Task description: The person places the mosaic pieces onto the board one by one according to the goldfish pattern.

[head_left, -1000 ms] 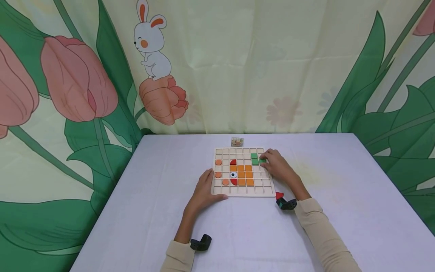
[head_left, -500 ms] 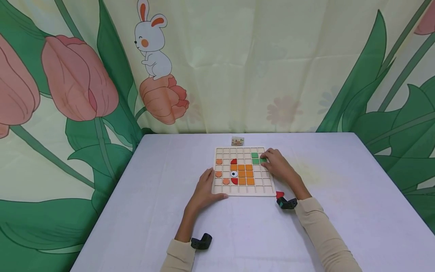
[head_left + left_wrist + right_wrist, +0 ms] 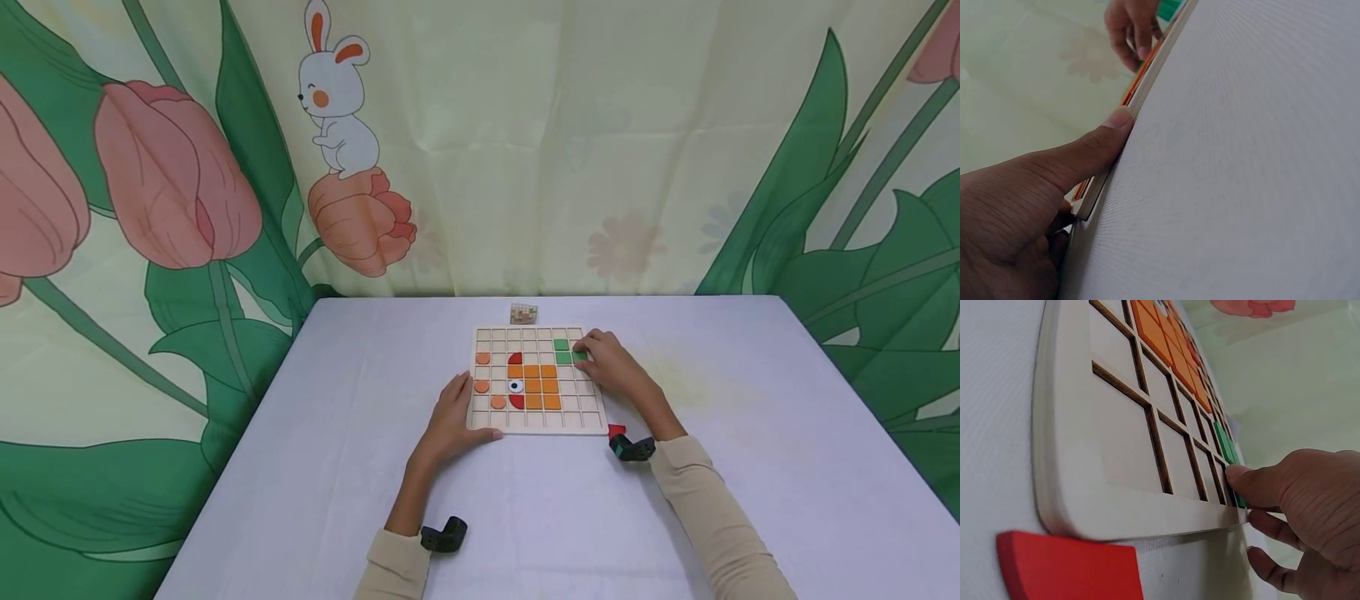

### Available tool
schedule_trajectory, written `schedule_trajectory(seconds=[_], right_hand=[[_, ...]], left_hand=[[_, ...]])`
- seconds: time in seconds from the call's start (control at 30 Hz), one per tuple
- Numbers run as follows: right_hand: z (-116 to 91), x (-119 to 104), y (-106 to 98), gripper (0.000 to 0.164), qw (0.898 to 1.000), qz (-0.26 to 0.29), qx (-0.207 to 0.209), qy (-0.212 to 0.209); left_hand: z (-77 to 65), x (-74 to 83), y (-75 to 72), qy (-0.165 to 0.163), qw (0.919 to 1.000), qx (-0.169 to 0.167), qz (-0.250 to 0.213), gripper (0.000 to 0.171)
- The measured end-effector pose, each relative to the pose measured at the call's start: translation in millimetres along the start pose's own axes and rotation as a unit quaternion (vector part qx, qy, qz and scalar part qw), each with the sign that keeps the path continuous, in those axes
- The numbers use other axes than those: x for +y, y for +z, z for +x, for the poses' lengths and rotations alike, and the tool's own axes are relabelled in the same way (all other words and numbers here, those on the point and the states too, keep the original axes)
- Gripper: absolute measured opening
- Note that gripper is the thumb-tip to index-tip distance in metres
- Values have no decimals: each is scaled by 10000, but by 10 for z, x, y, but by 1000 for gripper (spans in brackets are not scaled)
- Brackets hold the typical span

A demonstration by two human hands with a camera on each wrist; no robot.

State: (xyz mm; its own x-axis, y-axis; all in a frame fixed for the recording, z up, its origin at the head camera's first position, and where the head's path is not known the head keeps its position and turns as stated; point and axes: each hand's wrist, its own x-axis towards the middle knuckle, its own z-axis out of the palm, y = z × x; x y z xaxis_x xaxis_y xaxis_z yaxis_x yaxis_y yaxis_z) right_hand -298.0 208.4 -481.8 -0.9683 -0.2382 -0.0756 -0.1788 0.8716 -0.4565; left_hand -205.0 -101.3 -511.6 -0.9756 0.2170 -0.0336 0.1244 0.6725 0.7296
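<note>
A pale wooden grid board point(image 3: 540, 422) lies on the table with orange squares point(image 3: 542, 386), red pieces, peach discs point(image 3: 482, 386) and an eye disc point(image 3: 515, 386) in its cells. My left hand point(image 3: 448, 423) holds the board's near left corner, thumb along the front edge and fingers at the left side. At the board's right edge, my right hand point(image 3: 613, 365) pinches a green square tile point(image 3: 579, 356) beside two other green squares point(image 3: 562, 350). In the right wrist view the thumb presses near this green tile point(image 3: 1241, 502), whose far side the fingers partly hide.
A red piece point(image 3: 1069, 565) lies on the cloth against the board's near right corner. Behind the board stands a small patterned card or block point(image 3: 523, 313). A white cloth point(image 3: 300, 467) covers the table, and a printed curtain point(image 3: 510, 167) hangs behind it.
</note>
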Motion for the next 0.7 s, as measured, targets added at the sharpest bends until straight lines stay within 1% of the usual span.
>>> schedule_trajectory(seconds=[0.1, 0.2, 0.3, 0.4, 0.47, 0.53, 0.6, 0.7], right_hand=[[-35, 11, -8, 45, 10000, 22, 20, 30], [-104, 32, -30, 48, 9999, 114, 103, -57], [-190, 35, -85, 45, 9994, 282, 141, -140], [-284, 22, -174, 38, 9988, 438, 90, -183], [-358, 7, -247, 34, 9983, 540, -24, -233], [-432, 4, -317, 30, 9973, 622, -228, -325], [-512, 9, -380, 28, 9955, 651, -520, -448], [-624, 27, -441, 27, 9910, 705, -1028, -488]], left_hand=[[-6, -4, 11, 4, 10000, 1, 1, 118], [-13, -10, 18, -7, 10000, -6, -1, 118], [-12, -15, 16, -32, 10000, 0, 27, 118], [-6, -17, 14, -33, 9999, 5, 99, 118], [0, -19, 17, -28, 9999, 18, 119, 118], [1, -19, 19, -32, 9999, 19, 126, 118], [5, -22, 25, -28, 9999, 27, 133, 118], [6, -18, 27, -29, 9999, 36, 109, 118]])
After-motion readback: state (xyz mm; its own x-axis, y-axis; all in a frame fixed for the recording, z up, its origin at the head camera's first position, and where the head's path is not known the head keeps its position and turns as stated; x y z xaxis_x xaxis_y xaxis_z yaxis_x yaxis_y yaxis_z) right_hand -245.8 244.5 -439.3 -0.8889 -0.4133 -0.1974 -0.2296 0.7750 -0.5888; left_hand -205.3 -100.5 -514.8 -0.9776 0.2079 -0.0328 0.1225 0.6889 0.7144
